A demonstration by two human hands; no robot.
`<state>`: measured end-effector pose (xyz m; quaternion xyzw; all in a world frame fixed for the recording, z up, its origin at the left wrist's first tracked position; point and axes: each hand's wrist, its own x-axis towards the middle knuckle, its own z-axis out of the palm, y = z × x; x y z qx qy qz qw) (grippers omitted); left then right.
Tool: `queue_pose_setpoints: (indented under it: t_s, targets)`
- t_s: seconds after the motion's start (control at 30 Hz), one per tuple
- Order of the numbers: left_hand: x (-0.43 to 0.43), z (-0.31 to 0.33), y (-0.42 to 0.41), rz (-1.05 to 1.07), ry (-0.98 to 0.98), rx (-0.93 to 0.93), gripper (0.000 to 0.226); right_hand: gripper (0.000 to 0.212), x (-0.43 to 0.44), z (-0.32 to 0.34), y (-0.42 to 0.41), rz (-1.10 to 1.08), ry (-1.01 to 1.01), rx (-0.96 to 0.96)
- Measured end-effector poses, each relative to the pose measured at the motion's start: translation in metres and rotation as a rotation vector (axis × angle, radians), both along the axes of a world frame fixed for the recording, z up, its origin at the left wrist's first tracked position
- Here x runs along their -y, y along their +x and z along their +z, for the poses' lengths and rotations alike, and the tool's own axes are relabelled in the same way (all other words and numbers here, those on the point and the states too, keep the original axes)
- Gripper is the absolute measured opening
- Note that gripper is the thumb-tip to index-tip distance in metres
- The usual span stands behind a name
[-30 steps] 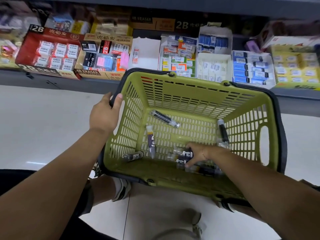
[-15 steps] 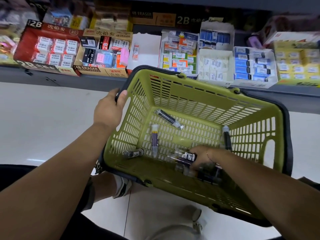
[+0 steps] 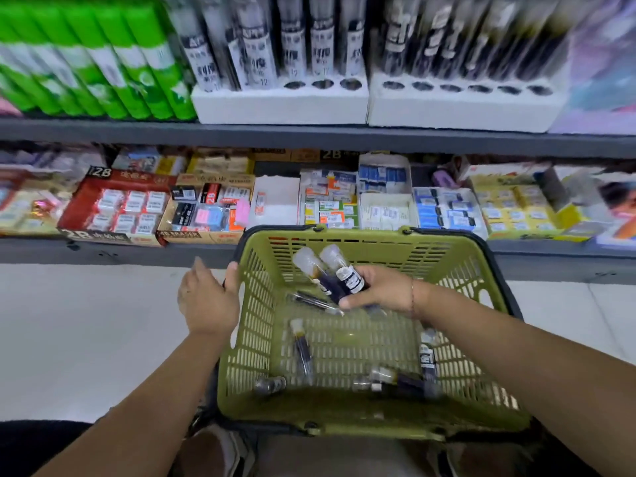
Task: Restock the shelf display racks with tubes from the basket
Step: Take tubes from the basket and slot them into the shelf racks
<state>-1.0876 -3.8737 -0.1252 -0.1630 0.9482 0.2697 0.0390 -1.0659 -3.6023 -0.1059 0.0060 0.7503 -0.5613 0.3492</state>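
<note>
A green plastic basket (image 3: 457,270) sits in front of me with several dark tubes (image 3: 303,349) lying loose on its bottom. My right hand (image 3: 382,292) is raised inside the basket and grips a bunch of tubes (image 3: 335,273), clear caps pointing up and away. My left hand (image 3: 206,301) rests at the basket's left rim, thumb on the black edge, fingers relaxed. On the upper shelf stand two white foam racks (image 3: 278,105) (image 3: 457,108) with upright tubes and several bare holes in the front row.
Green tubes (image 3: 103,63) fill the upper shelf's left side. The lower shelf (image 3: 309,249) holds open boxes of erasers and small stationery. White floor lies to the left of the basket. My knees and shoes show below the basket.
My right hand has lifted out of the basket bottom with a bunch of tubes. The view has tilted up, bringing the upper shelf racks into sight. My left hand's fingers have loosened from the rim.
</note>
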Motion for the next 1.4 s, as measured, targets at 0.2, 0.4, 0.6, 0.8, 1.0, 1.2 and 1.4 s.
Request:
queue_pose_setpoints:
  t_s: [0.2,0.4,0.6,0.8,1.0,1.2,1.4]
  targets:
    - [-0.078,0.102,-0.006,-0.257,0.720,0.102,0.056,0.017,0.008,0.069,-0.010,-0.254,-0.147,-0.202]
    - [-0.122,0.148,-0.021,-0.410,0.800,-0.056,0.016,0.022,0.012,0.125,-0.013,-0.233,-0.039,-0.395]
    - [-0.130,0.175,-0.047,-0.547,0.519,-0.323,0.025,0.013,-0.024,0.162,-0.037,-0.315,0.234,-0.648]
    - [-0.133,0.179,-0.073,-0.602,0.273,-0.404,0.056,0.065,-0.044,0.214,-0.081,-0.461,0.291,-0.940]
    - [-0.159,0.179,-0.075,-0.705,0.201,-0.355,0.057,0.084,-0.048,0.226,-0.112,-0.597,0.488,-1.114]
    - [-0.157,0.173,-0.079,-0.757,0.130,-0.393,0.054,0.074,-0.058,0.225,-0.123,-0.537,0.470,-1.096]
    - [-0.155,0.171,-0.082,-0.767,0.139,-0.371,0.056,0.070,-0.051,0.216,-0.121,-0.552,0.548,-1.093]
